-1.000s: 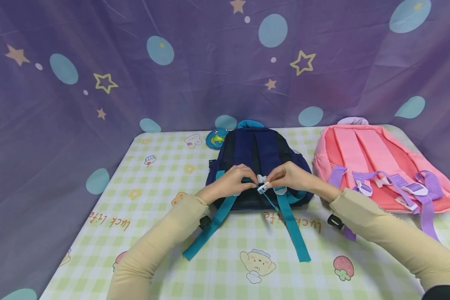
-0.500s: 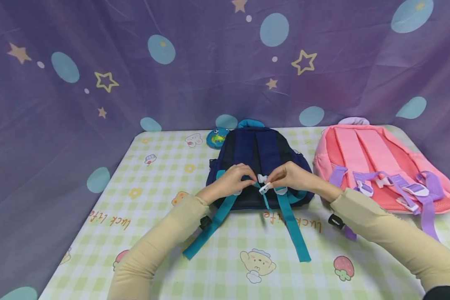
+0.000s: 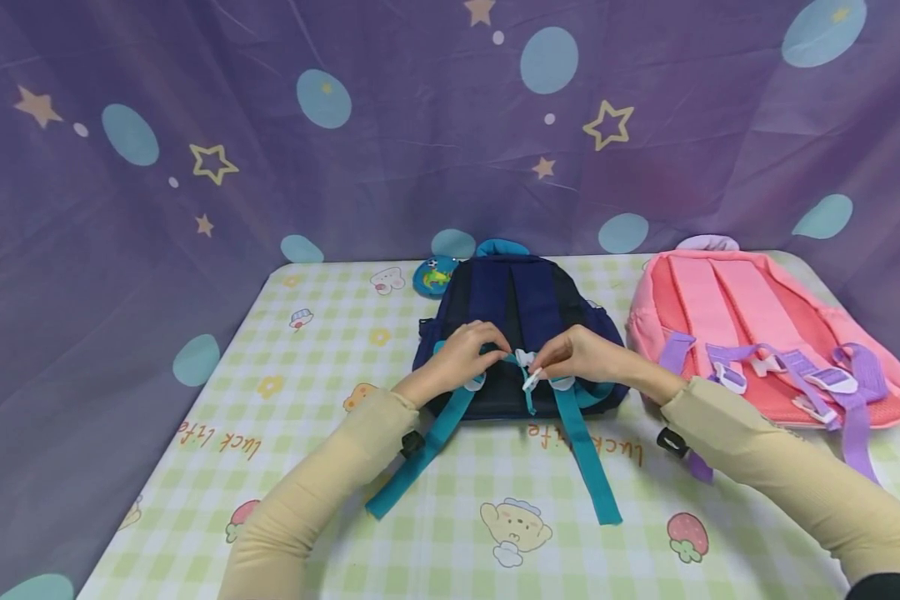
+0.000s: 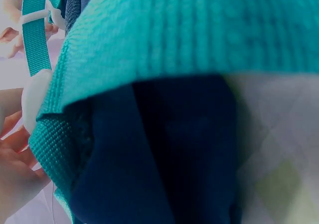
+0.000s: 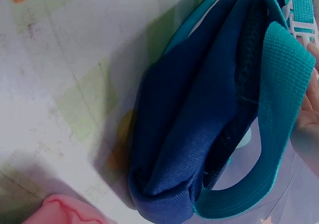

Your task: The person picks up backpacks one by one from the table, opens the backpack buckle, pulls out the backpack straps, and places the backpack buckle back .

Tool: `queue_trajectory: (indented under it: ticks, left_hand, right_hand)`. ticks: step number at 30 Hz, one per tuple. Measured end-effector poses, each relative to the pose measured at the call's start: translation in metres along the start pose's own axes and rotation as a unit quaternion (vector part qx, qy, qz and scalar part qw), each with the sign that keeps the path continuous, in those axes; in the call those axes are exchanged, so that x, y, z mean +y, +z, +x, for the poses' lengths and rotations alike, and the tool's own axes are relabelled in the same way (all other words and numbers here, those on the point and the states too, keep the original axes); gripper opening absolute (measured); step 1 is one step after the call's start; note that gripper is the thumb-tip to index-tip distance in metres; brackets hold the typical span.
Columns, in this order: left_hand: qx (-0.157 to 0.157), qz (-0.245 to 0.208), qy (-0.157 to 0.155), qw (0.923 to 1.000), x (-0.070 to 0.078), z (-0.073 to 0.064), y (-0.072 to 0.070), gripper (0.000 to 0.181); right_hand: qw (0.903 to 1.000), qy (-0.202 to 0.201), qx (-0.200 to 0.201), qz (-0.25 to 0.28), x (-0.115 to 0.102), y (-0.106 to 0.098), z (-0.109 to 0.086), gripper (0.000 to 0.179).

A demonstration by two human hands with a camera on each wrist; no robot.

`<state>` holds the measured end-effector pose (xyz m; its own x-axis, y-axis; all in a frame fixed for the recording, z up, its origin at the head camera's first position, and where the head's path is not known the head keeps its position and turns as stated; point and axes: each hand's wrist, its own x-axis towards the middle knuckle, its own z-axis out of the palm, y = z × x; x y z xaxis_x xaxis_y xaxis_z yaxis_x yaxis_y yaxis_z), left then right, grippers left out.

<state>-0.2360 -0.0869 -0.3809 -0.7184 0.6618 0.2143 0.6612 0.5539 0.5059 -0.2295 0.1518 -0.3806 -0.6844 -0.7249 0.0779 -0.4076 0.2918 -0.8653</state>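
A navy backpack lies on the table with its shoulder straps facing up. Thumb and fingers of my left hand pinch the thin teal strap that crosses between the shoulder straps. Over the lower middle of the backpack, my right hand pinches a white buckle piece, from which a teal strap tail hangs. Just above it sits another white buckle part. The left wrist view has the left hand beside a white slider. In the right wrist view, the right hand is partly cut off.
Two wide teal strap ends trail toward the front. A pink backpack with purple straps lies close on the right. A round blue tag lies at the back left. The checked tablecloth meets a purple curtain behind.
My left hand has shifted slightly left and up from the buckle. The thin strap tail has swung left and now hangs nearly straight down. The right hand stays almost in place.
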Motion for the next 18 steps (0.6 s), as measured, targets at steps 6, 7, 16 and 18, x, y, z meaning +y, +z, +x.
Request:
queue_trajectory:
  ticks: [6,7,16,18]
  left_hand:
    - [0.019,0.001,0.001,0.9998,-0.0013,-0.0017,0.0000,0.009]
    - [0.024,0.003,0.002,0.9997,-0.0017,-0.0022,0.0000,0.008]
    - [0.042,0.005,0.008,0.9991,-0.0044,-0.0070,-0.0018,0.008]
    - [0.042,0.003,0.008,0.9991,-0.0043,-0.0083,-0.0021,0.009]
  right_hand:
    - [0.9999,-0.005,-0.007,-0.011,0.0006,-0.0003,-0.0004,0.011]
    - [0.9999,-0.005,-0.009,-0.012,0.0007,-0.0004,-0.0003,0.011]
    - [0.9994,-0.006,-0.028,-0.021,0.0013,-0.0015,0.0010,0.009]
    - [0.9992,-0.006,-0.031,-0.022,0.0017,-0.0019,0.0015,0.009]
